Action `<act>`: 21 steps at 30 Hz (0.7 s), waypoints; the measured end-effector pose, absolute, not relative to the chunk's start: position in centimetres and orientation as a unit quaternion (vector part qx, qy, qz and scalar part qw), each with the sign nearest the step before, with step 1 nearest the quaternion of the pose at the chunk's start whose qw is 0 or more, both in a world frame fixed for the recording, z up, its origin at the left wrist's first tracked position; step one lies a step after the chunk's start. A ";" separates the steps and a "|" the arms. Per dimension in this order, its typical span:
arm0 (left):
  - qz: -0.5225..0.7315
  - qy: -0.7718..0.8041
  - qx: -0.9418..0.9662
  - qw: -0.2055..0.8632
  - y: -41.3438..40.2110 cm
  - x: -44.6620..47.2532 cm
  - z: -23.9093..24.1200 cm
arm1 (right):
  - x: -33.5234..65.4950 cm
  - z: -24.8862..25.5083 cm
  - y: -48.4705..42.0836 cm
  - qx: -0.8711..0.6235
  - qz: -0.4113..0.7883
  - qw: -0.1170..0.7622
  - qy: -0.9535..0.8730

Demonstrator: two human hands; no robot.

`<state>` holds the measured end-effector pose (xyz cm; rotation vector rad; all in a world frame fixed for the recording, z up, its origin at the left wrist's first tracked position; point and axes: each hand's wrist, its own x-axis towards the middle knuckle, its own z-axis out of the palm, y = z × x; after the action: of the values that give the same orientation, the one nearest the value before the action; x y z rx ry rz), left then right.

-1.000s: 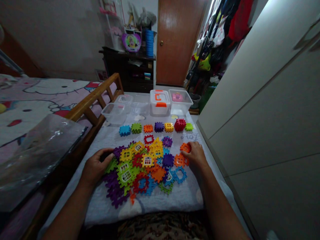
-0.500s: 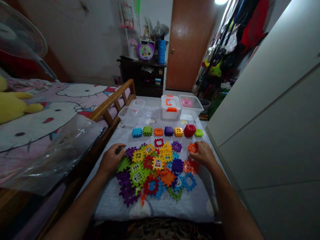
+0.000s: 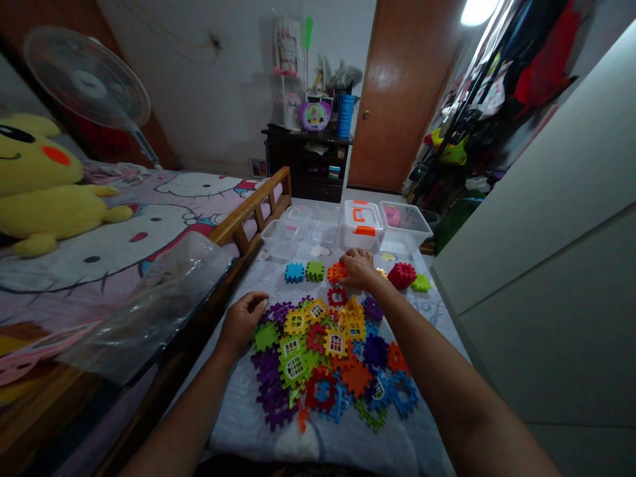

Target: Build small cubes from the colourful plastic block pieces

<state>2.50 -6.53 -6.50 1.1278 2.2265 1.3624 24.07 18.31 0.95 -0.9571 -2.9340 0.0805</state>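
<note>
My right hand (image 3: 358, 268) reaches across to the row of sorted stacks, its fingers closed on an orange building tile at the orange stack (image 3: 336, 271). It hides the purple stack and most of the yellow one. My left hand (image 3: 242, 322) rests at the left edge of the loose pile, thumb and fingers apart and holding nothing, near a purple tile (image 3: 279, 311). The pile mixes notched tiles: a green tile (image 3: 267, 336), a yellow window tile (image 3: 336, 343), a red ring-shaped tile (image 3: 320, 391) and a blue tile (image 3: 402, 392).
A blue stack (image 3: 294, 272), a green stack (image 3: 315, 271), a red stack (image 3: 401, 275) and a lime tile (image 3: 421, 283) stand in the row. Behind are a lidded box (image 3: 362, 228) with orange clips and open clear bins (image 3: 407, 228). A wooden bed rail (image 3: 248, 212) borders the left.
My right hand has moved left and forward with the orange tile, from the pile's right side to the orange stack. My left hand stays by the pile. The view has shifted.
</note>
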 end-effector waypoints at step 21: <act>0.466 0.779 0.401 0.124 -6.4 2.5 -6.8 | 21.6 -1.0 19.8 -0.300 0.027 -0.041 -0.953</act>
<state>2.50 -6.43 -6.78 1.1686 2.2703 1.3578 21.59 19.84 -1.02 -0.9686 -3.0735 0.0887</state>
